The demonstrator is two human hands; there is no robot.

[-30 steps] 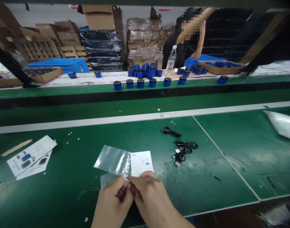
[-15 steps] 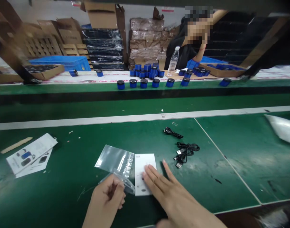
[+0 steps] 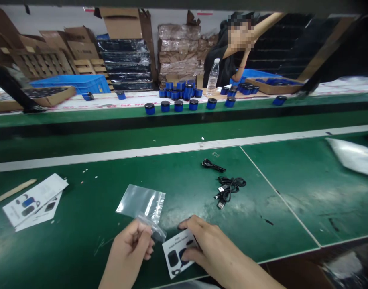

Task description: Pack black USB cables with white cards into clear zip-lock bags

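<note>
My left hand point(image 3: 128, 249) is closed in a pinch on a small clear zip bag point(image 3: 155, 229). A second clear bag point(image 3: 140, 199) lies flat on the green table just beyond it, its zip edge towards the right. My right hand point(image 3: 215, 249) grips a white printed leaflet point(image 3: 172, 257), the thumb on its face and the fingers at the far edge. Dark pictures of speakers and a line of text show on the leaflet; the hand covers its right part.
Black cables point(image 3: 228, 188) with USB plugs lie right of centre, another coiled cable point(image 3: 213, 165) behind. More leaflets point(image 3: 36, 200) and a wooden stick point(image 3: 17, 190) are at left. A white bag point(image 3: 355, 154) lies far right. Blue round jars point(image 3: 178, 106) line the far shelf; a person point(image 3: 220, 64) is behind.
My right hand, flat on the leaflet before, now grips it; the leaflet has come nearer, tilted, and shows a different printed face. My left hand keeps its pinch on the zip bag.
</note>
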